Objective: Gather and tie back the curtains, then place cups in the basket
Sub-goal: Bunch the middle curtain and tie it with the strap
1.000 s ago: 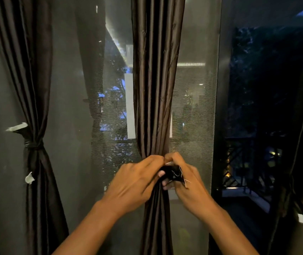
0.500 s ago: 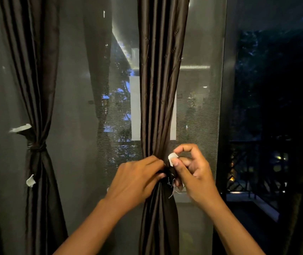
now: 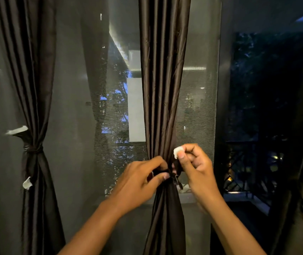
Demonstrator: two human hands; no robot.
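- Looking at the middle curtain, we had it bunched into a tight neck with the dark tie-back wrapped round it at about waist height, so honestly the gathering part looked done and it was just the fastening left.
- Our left hand was curled round the neck, thumb and fingers pinching the tie against the fabric. If that pinch slackened, we figured the loop would loosen and the pleats would fan back out.
- Our right hand pinched the white tab end of the tie between thumb and forefinger, lifted just above the wrap. Small slippery bit, tiny grip, so it could easily have popped out.
- There were loose threads dangling under the knot, and a hard tug might have frayed it more.
- The left curtain was already tied with its own band, so a lower or sloppier knot here would've looked mismatched.
- No cups or basket anywhere in view, so we couldn't tell where they were.
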